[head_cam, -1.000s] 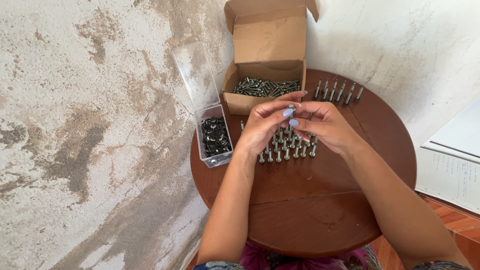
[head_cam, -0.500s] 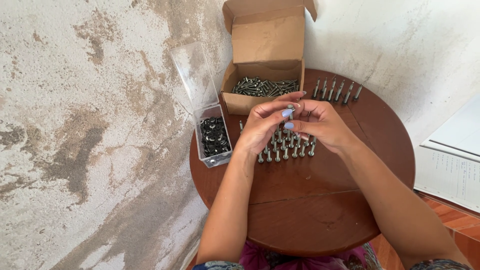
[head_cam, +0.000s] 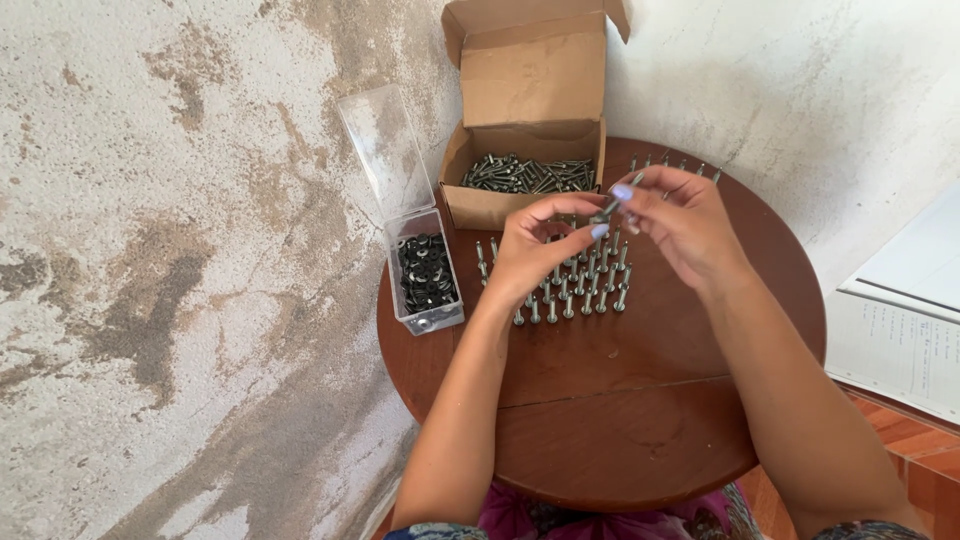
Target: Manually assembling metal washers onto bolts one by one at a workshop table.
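Head view: I see both hands a little higher than before, left hand and right hand pinching one bolt above the bolt rows on the counter.

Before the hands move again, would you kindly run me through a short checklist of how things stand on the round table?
1. Grey metal bolt pinched between left hand and right hand: ok.
2. Washer or nut on that bolt: cannot tell.
3. Upright bolts in rows on the round brown wooden table, none seen toppled: ok.
4. Open cardboard box of loose bolts within reach: ok.
5. Clear plastic box of dark washers, lid open: ok, though it sits at the table edge.
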